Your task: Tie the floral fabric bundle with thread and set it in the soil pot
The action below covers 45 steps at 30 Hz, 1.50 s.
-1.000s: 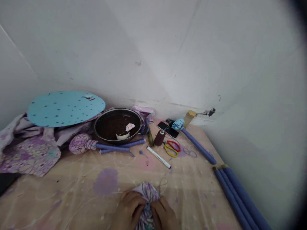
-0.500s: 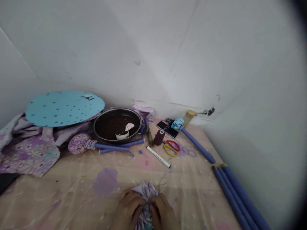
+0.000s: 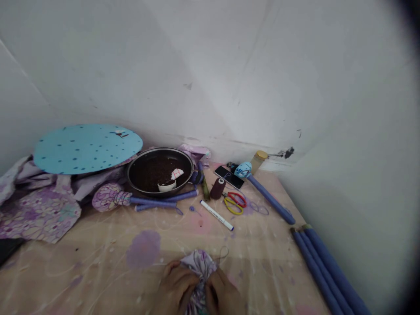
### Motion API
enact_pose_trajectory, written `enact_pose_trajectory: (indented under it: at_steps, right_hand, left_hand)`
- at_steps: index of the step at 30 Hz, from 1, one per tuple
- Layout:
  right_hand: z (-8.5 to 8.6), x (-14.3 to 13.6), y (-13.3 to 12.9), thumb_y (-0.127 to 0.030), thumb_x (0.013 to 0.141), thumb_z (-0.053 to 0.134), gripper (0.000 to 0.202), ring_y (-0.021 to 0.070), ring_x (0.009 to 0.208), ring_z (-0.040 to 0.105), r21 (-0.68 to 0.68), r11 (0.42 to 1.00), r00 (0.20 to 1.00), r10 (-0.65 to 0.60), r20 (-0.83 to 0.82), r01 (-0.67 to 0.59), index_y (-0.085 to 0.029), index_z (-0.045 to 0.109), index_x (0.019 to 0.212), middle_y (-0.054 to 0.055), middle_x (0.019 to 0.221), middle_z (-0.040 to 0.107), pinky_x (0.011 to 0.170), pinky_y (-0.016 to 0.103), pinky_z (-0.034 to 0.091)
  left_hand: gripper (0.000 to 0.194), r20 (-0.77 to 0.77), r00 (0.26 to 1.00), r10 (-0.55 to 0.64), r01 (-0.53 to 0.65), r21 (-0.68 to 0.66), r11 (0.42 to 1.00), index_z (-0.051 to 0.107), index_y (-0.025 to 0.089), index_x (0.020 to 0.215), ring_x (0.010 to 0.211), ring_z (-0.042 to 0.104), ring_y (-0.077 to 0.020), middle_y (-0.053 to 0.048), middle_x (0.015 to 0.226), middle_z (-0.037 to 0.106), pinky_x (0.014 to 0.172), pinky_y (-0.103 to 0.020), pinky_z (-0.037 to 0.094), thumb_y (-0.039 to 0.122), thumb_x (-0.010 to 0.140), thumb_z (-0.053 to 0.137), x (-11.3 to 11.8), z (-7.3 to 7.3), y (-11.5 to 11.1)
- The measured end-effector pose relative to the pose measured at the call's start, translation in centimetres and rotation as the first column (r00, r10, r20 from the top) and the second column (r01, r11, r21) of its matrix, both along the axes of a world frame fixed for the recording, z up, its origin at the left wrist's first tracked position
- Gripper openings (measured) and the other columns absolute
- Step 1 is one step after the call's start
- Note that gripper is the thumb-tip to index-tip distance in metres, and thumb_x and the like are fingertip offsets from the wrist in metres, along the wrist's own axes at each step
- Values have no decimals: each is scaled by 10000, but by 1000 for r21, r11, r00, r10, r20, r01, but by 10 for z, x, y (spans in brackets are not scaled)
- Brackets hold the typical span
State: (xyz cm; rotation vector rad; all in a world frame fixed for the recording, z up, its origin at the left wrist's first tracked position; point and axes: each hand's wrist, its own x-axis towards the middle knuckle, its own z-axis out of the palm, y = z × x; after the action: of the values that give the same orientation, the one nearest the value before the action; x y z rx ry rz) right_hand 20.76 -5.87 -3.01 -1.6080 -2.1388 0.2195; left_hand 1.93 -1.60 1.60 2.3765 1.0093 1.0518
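Observation:
Between my hands at the front of the table is a gathered piece of purple floral cloth (image 3: 200, 261), bunched into folds at its middle. My left hand (image 3: 177, 286) pinches it from the left, and my right hand (image 3: 223, 291) grips it from the right with curled fingers. A thin dark thread (image 3: 224, 253) loops up from the cloth beside my right hand. What lies under the fingertips is hidden. Beyond my hands lies a white marker (image 3: 216, 215) with a blue end. Farther back are pliers or snips with red and yellow handles (image 3: 236, 200) and a dark maroon thread spool (image 3: 217, 188).
A black pan (image 3: 157, 170) holds dark grains and a small white cup. Left of it, a blue spotted oval board (image 3: 87, 148) rests on floral fabric (image 3: 42, 214). Blue-wrapped sticks (image 3: 328, 271) lie at the right edge; a phone (image 3: 229, 177) and jar (image 3: 259, 161) stand near the wall.
My fingers have shifted slightly on the cloth, and its folds have turned a little. The thread loop has moved slightly. The other things stay where they were.

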Motion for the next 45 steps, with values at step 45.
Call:
enact_pose_trajectory:
  at_steps: [45]
  right_hand:
    - [92, -16, 70, -82, 764, 571, 201, 196, 795, 673, -507, 850, 982, 187, 34, -144, -198, 732, 797, 45, 815, 744, 679, 244, 415]
  left_hand:
    - [221, 48, 999, -11, 3, 157, 988, 657, 244, 1008, 804, 695, -134, 10, 860, 724, 1103, -362, 347, 158, 950, 462, -3, -34, -1]
